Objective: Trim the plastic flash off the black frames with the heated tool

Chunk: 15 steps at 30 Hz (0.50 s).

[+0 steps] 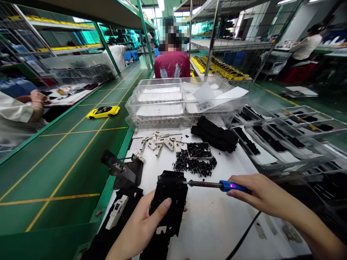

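Left hand (138, 231) closed on black plastic frame (168, 202), holding it steady near front edge of white surface (211, 231). Right hand (260, 193) closed around blue-handled soldering iron (206, 184), tip at frame's right edge, presenting that edge to heat.

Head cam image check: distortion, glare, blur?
Head view: wide-angle distortion stretches and tilts the metal shelving and green conveyor belt toward the frame edges; overhead light glares on the clear plastic trays; the soldering iron looks sharp, with no obvious motion blur.
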{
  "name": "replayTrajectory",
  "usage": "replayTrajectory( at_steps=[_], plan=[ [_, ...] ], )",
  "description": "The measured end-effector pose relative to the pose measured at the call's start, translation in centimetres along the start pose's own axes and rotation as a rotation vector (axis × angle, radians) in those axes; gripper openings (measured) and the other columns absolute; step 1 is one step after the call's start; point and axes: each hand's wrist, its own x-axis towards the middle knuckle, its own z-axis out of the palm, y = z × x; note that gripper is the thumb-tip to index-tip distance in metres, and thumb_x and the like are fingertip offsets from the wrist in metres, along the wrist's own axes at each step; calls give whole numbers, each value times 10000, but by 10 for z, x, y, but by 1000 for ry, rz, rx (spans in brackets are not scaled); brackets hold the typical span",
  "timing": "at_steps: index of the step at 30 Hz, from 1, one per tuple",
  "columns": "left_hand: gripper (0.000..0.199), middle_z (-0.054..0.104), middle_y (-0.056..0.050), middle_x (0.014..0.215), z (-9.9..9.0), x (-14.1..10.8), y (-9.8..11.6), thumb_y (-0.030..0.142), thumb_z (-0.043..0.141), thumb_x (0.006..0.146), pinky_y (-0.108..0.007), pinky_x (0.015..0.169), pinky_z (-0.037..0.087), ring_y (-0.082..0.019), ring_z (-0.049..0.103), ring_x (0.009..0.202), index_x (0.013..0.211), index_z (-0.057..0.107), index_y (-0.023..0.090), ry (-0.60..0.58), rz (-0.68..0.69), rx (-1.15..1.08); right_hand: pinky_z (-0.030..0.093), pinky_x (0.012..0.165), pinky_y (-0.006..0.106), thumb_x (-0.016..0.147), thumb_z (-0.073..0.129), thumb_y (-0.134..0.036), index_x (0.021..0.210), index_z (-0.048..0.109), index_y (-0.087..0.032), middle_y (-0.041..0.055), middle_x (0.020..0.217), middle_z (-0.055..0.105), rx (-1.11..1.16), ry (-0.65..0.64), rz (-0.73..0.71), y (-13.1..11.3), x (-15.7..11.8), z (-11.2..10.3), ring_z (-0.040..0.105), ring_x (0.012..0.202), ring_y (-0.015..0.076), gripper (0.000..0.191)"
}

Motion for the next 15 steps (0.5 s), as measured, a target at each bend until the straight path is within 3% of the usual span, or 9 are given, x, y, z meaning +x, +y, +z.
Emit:
replayTrajectory(
  at_steps=[9, 15],
  plan=[
    [335, 791, -114, 878, -6, 3, 2, 485, 637, 866, -317, 648, 582, -249, 734, 709, 933, 668, 158, -125, -77, -84, 288, 599, 267, 993, 402, -570, 864, 597, -212, -9, 723, 571, -27, -27, -12, 5, -5, -4, 507, 636, 147, 428],
    [344, 786, -125, 870, -9, 5, -1, 489, 622, 876, -301, 623, 569, -248, 730, 719, 929, 649, 150, -151, -83, -51, 304, 613, 265, 993, 420, -556, 893, 614, -217, -3, 751, 605, -30, -39, -20, 11, -6, -4, 539, 666, 153, 403]
  ],
)
